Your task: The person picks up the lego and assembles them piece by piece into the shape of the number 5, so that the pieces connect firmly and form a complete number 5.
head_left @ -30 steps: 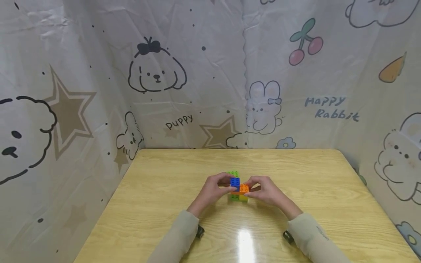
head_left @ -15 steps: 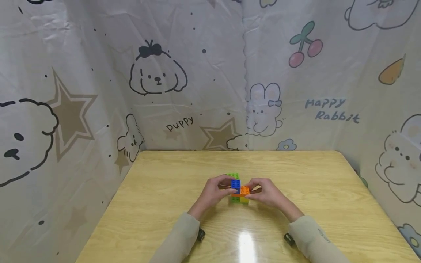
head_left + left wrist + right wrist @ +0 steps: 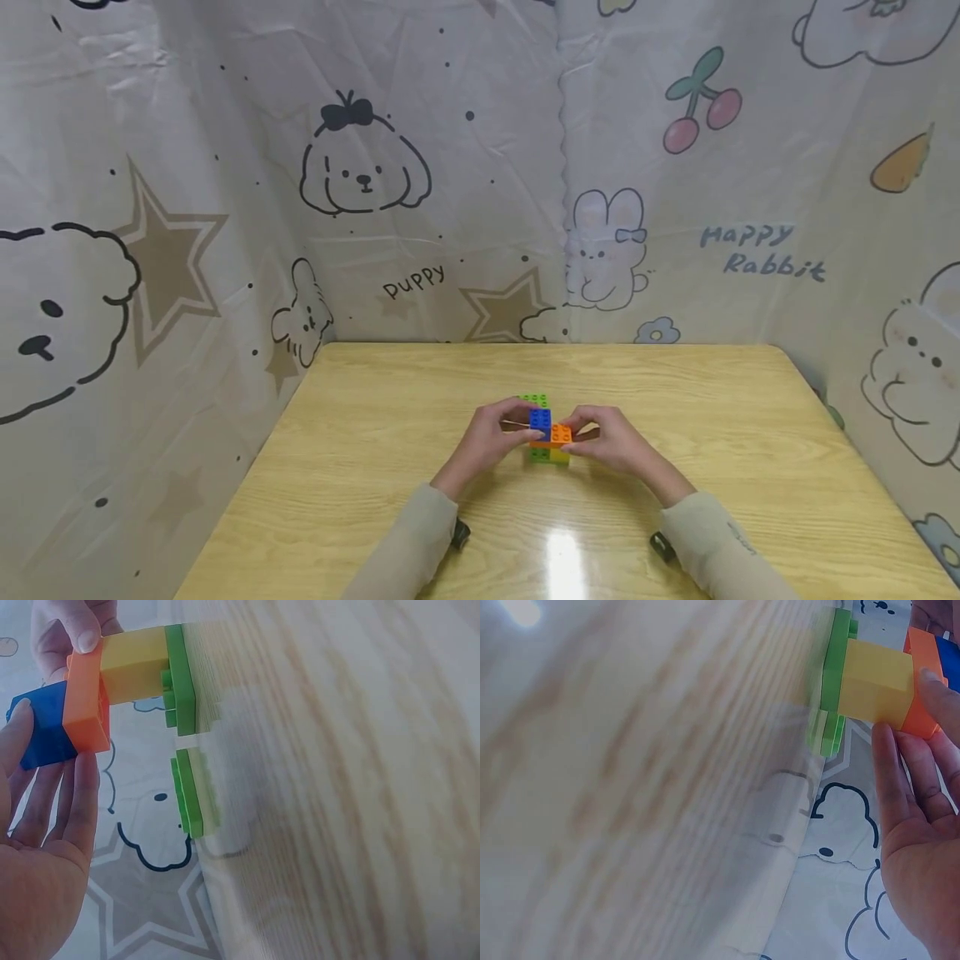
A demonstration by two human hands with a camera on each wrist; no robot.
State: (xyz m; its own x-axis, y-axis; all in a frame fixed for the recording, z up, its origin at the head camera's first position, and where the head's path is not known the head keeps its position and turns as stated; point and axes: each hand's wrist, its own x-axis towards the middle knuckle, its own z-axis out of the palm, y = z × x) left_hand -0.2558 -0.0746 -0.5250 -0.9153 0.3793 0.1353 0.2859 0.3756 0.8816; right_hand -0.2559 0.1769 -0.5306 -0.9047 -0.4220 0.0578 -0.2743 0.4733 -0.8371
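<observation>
A small stack of toy building bricks stands at mid-table. A flat green brick (image 3: 180,690) lies at the bottom and bears a yellow brick (image 3: 876,684). Across the yellow one sits an orange brick (image 3: 561,434), overhanging to the left, with a blue brick (image 3: 51,724) on that left end. My left hand (image 3: 491,432) pinches the blue brick between thumb and fingers. From the other side, my right hand (image 3: 611,437) grips the orange brick, thumb on its near face and fingers behind.
Another flat green brick (image 3: 535,401) lies on the wooden table (image 3: 390,392) just behind the stack. Cartoon-printed curtains (image 3: 495,183) enclose the table at the back and both sides. Both wrists carry small black devices.
Both hands keep the same hold on the bricks and the stack looks unchanged. Only the head view has shifted slightly.
</observation>
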